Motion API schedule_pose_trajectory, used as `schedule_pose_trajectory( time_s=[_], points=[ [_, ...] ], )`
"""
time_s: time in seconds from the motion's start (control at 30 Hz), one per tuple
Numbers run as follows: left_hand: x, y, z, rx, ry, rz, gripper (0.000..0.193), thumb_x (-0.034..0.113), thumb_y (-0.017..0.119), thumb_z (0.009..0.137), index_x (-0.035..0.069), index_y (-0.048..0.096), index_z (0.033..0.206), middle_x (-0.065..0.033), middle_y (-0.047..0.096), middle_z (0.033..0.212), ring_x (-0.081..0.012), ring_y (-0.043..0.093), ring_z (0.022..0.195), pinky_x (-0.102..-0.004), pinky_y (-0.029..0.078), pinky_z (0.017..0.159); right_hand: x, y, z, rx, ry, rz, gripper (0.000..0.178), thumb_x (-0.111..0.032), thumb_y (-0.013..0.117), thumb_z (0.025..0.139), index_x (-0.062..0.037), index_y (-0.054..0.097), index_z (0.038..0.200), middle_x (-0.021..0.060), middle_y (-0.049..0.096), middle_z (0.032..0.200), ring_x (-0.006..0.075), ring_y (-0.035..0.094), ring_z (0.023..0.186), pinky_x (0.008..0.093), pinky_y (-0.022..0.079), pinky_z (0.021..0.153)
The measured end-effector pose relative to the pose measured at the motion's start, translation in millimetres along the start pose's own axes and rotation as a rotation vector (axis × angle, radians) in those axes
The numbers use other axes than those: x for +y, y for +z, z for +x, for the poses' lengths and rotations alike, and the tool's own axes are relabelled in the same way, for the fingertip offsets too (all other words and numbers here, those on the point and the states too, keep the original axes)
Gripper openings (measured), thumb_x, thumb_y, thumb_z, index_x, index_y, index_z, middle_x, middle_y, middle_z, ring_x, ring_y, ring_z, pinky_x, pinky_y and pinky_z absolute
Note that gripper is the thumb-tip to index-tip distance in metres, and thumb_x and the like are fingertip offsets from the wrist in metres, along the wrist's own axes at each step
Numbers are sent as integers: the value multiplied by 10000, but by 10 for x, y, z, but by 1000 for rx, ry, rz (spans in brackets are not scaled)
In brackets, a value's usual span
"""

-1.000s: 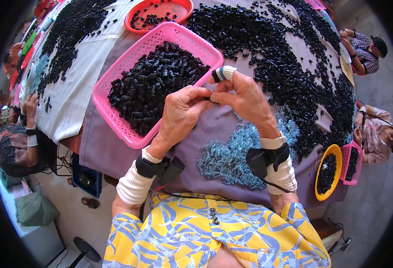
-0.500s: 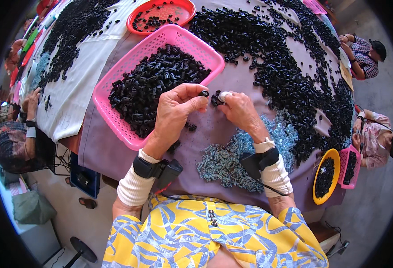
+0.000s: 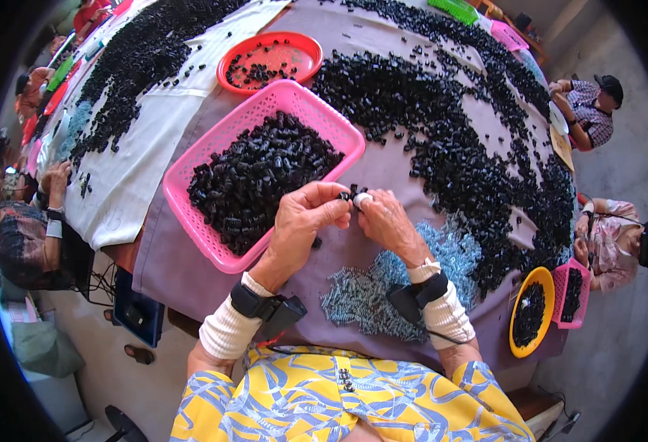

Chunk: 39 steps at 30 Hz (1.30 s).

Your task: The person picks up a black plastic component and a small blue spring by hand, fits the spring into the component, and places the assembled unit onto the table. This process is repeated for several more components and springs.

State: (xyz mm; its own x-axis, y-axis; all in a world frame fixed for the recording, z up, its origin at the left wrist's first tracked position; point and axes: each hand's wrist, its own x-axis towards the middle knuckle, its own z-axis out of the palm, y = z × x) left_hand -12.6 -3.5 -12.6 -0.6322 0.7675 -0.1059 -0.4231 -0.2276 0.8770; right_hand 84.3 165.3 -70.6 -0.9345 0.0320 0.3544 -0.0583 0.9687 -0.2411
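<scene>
My left hand (image 3: 305, 221) pinches a small black plastic piece (image 3: 344, 196) between thumb and fingertips. Right against it, my right hand (image 3: 389, 225), with a white wrap on one finger, grips another dark piece or pieces (image 3: 354, 190); how many is hidden by the fingers. The two hands meet over the cloth beside a pink basket (image 3: 179, 193) heaped with black plastic parts (image 3: 261, 177). Just nearer than my right hand, a pile of small bluish-silver springs (image 3: 383, 295) lies on the grey-purple cloth (image 3: 184, 295).
Loose black parts (image 3: 457, 147) spread thickly across the table's far right. A red tray (image 3: 294, 46) sits behind the basket; a yellow bowl (image 3: 517, 324) and a smaller pink basket (image 3: 561, 276) stand at the right edge. Other people work at both sides.
My hands have come together, so the pieces that were apart now meet. The whole view has shifted, with the table contents lower in the picture.
</scene>
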Motion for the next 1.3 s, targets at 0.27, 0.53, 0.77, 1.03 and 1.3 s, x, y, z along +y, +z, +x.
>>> schedule_pose_trajectory(
  time_s=[0.27, 0.53, 0.77, 1.03, 1.3],
  points=[
    [-33, 66, 11, -1, -61, -50, 183, 75, 621, 861, 1, 589, 1025, -76, 659, 898, -128, 631, 764, -283, 531, 716, -141, -446, 50, 52, 489, 745, 122, -69, 640, 785, -17, 620, 894, 75, 648, 804, 139, 609, 740, 278, 486, 681],
    [-53, 261, 78, -100, -70, -187, 174, 63, 593, 876, -3, 568, 1035, -88, 646, 912, -159, 642, 804, -301, 540, 742, -370, -661, 159, 387, 370, 931, 125, -23, 669, 790, -9, 627, 907, 23, 640, 789, 90, 593, 741, 235, 484, 661],
    [-124, 242, 88, -83, -80, -203, 190, 71, 609, 866, -5, 573, 1036, -84, 648, 898, -154, 647, 771, -291, 548, 714, -382, -741, 130, 299, 360, 790, 120, -27, 658, 783, 0, 624, 896, 89, 656, 784, 153, 633, 702, 262, 498, 629],
    [-114, 214, 61, -53, -28, -41, 178, 67, 620, 857, -2, 588, 1018, -65, 657, 857, -131, 643, 744, -278, 539, 707, -347, -767, 164, 239, 320, 697, 144, -62, 646, 777, 13, 615, 896, 142, 649, 812, 260, 643, 737, 315, 497, 647],
    [-106, 204, 28, -75, 16, 87, 190, 82, 628, 858, -10, 589, 1019, -62, 659, 853, -110, 634, 731, -256, 529, 699, -350, -889, 154, 118, 136, 333, 91, -113, 594, 788, -24, 587, 806, 148, 579, 774, 338, 537, 763, 418, 427, 680]
  ],
)
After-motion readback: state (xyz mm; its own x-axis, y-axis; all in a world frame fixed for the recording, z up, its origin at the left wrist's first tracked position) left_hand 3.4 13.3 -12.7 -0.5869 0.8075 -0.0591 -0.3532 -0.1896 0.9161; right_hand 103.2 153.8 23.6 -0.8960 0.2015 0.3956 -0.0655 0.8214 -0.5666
